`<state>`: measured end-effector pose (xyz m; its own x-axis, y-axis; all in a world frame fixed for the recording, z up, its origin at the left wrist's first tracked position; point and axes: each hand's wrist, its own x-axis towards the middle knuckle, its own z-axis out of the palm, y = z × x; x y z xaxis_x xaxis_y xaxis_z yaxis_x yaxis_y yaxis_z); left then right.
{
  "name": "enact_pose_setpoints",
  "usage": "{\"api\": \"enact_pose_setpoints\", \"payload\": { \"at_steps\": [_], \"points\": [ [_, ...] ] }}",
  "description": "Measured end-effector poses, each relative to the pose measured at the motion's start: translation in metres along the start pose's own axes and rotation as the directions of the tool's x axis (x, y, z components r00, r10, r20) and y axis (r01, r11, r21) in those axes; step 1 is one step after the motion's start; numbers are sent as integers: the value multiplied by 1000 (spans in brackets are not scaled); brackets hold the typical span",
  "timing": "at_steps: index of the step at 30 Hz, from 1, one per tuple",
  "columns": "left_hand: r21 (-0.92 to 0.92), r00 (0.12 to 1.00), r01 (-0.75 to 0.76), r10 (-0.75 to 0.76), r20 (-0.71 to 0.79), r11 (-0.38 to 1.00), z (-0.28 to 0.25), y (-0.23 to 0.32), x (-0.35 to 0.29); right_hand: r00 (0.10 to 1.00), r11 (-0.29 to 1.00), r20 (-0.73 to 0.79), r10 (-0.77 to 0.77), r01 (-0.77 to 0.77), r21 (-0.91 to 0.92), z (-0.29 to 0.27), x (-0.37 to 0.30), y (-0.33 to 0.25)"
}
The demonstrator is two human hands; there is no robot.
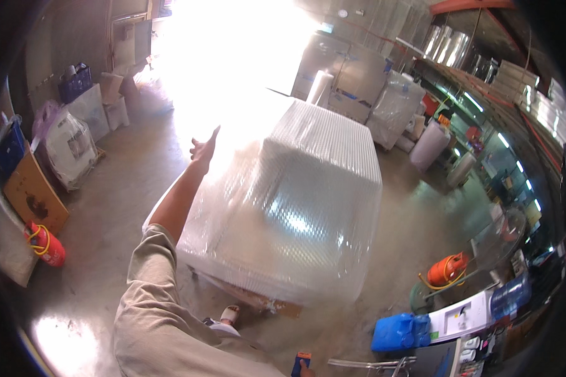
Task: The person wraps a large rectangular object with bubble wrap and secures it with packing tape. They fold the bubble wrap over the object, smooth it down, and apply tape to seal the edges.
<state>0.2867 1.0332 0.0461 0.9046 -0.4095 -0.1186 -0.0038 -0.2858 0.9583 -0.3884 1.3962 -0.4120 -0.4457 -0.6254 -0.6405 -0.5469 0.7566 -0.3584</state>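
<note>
A large box-shaped load wrapped in clear bubble film [289, 207] stands on the concrete floor [107, 207] in the middle of a workshop. The person's left hand [204, 148] reaches along its far left edge, fingers open and slightly spread, touching the film. The right hand [305, 369] barely shows at the bottom edge, beside a small blue and orange object [301, 362]; its fingers cannot be made out. Red gas cylinders [46, 245] lie on either side
</note>
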Motion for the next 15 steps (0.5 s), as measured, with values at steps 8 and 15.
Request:
{"api": "enact_pose_setpoints", "payload": {
  "at_steps": [8,15],
  "points": [
    [-384,970,-68,151,189,921,60,-7,147,989,988,-7,-147,147,39,8,-23,-143],
    [-412,961,-262,275,-31,872,57,67,93,998,997,-42,-49,51,51,2,-38,-153]
  ]
}}
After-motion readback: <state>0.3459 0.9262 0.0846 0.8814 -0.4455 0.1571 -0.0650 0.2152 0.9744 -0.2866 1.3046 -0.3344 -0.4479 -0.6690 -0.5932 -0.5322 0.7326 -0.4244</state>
